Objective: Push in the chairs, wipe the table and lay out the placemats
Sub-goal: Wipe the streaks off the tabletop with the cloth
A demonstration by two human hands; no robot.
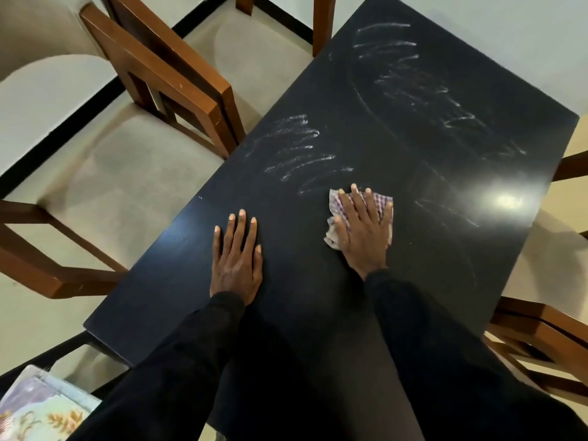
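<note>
A glossy black table (397, 100) fills the middle of the view, marked with white wet streaks at its centre and far end. My right hand (366, 230) lies flat, pressing a checked cloth (337, 232) onto the tabletop just below the nearer streaks. My left hand (237, 256) rests flat on the table to the left of it, fingers apart, holding nothing. A wooden chair with a beige seat (127, 173) stands at the table's left side. A floral placemat (41, 409) shows at the bottom left corner.
Wooden parts of another chair (541, 345) stick out at the table's right edge. Chair legs (321, 23) stand at the far end. A bright light reflection (506, 198) sits on the tabletop right of my right hand. The floor is pale tile.
</note>
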